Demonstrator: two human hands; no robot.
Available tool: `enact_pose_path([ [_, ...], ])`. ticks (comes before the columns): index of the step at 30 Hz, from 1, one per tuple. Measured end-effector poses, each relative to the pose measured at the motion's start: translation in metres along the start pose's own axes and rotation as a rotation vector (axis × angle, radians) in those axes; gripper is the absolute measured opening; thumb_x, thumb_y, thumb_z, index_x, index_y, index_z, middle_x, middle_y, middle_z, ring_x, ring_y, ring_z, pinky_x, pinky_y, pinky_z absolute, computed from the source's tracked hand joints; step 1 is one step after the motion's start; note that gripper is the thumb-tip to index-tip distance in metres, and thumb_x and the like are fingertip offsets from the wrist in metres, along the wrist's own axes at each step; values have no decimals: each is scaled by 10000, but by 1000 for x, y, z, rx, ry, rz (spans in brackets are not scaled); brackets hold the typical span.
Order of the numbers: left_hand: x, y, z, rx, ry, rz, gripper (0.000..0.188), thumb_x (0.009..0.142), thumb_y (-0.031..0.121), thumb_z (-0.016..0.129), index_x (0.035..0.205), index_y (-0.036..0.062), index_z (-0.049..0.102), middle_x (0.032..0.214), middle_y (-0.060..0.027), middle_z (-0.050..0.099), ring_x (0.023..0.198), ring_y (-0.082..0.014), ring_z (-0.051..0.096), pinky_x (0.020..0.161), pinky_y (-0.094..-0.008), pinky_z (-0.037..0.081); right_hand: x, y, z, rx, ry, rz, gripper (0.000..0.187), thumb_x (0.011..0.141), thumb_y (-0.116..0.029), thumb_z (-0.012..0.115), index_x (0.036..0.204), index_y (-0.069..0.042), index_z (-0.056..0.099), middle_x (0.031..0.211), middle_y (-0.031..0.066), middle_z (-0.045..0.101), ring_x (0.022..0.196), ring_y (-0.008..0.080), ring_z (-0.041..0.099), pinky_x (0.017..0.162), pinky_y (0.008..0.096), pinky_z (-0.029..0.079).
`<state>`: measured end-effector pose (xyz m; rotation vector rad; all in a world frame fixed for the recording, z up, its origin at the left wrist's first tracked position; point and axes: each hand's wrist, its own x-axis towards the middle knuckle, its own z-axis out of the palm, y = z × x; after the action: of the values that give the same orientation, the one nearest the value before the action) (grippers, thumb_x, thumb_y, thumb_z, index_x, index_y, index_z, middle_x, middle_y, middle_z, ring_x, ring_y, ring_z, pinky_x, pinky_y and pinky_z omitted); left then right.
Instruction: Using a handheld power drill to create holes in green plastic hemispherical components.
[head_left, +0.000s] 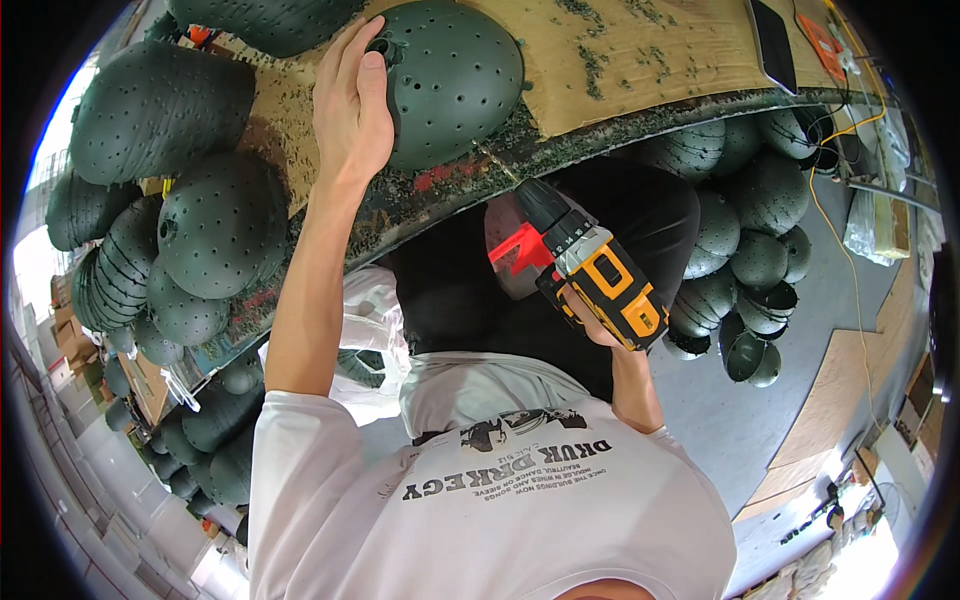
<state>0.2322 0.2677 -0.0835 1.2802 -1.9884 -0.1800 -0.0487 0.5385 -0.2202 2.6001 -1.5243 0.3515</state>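
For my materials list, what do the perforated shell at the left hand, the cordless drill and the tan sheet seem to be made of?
Perforated shell: probably plastic, low sheen; smooth, evenly coloured, with green shavings nearby.
Cordless drill: likely hard plastic, satin; moulded yellow and black panels. Its bit looks metallic, slightly shiny.
Tan sheet: perhaps cardboard, matte; flat, paper-brown.

Dark green bowl (455, 85), rounded, dotted with small holes, with a larger opening toward the left. Lies bulging side up by the edge of the table (610, 130). Just below, yellow-and-black drill (605, 275), tilted up and leftward. Carries a thin bit (497, 160), tip right by the bowl's lower edge.
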Motion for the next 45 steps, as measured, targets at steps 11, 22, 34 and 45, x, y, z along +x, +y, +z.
enact_pose_path([
  [11,7,7,0,-1,8,42,510,1078,357,301,1352,41,592,1410,-159,566,1341,-329,492,1142,-393,335,39,-3,-10,1127,452,283,300,804,-14,720,1097,0,654,974,87,700,867,205,710,736,290,561],
  [22,5,6,1,22,2,1,488,1058,303,301,1374,47,571,1438,-155,537,1354,-325,471,1149,-397,329,51,-9,-26,897,128,449,294,770,-98,822,1056,-121,761,1065,66,746,987,258,717,937,410,537],
  [34,5,4,2,30,6,-28,494,1065,349,311,1386,66,556,1438,-172,518,1345,-360,457,1143,-432,334,63,-5,-18,1162,500,309,429,783,-68,736,1194,-4,629,1041,87,691,911,212,708,806,296,560],
  [45,7,7,4,24,0,-62,466,1047,329,369,1377,58,557,1427,-175,528,1336,-356,466,1130,-427,344,50,-2,29,1192,521,225,280,769,-46,742,1044,-82,700,1009,89,701,871,282,686,771,381,541],
])
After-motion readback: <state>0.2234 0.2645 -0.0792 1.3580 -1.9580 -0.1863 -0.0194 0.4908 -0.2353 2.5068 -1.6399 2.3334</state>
